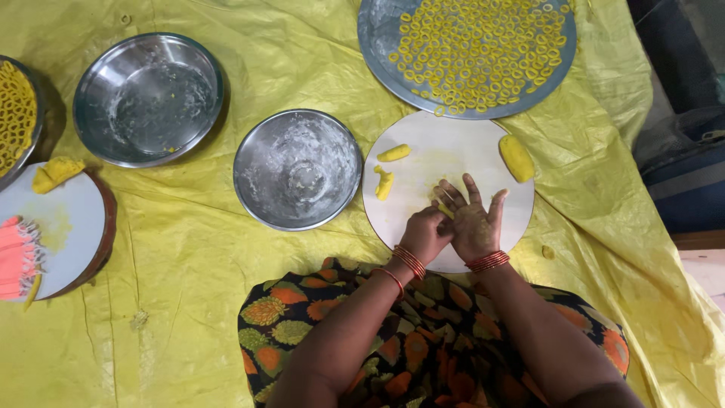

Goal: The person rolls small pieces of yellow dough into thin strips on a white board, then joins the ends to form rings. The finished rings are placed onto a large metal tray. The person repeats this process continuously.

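Observation:
My right hand (pixel 474 217) lies palm up over the near part of a round white board (pixel 445 155), fingers spread and smeared yellow. My left hand (pixel 425 234) is closed beside it, its fingertips pinching a small bit of yellow dough (pixel 445 212) against the right palm. Both wrists carry red bangles. On the board lie a thick dough lump (pixel 516 157) at the right edge and two short dough rolls (pixel 393 153) (pixel 384 183) at the left.
A large steel plate (pixel 375 38) full of small yellow dough rings (pixel 483 53) sits beyond the board. Two floured steel bowls (pixel 297 168) (pixel 147 98) stand to the left. At the far left is another white board (pixel 64 227) with dough (pixel 57 171) and another person's pink sleeve (pixel 19 257). Yellow sheeting covers the floor.

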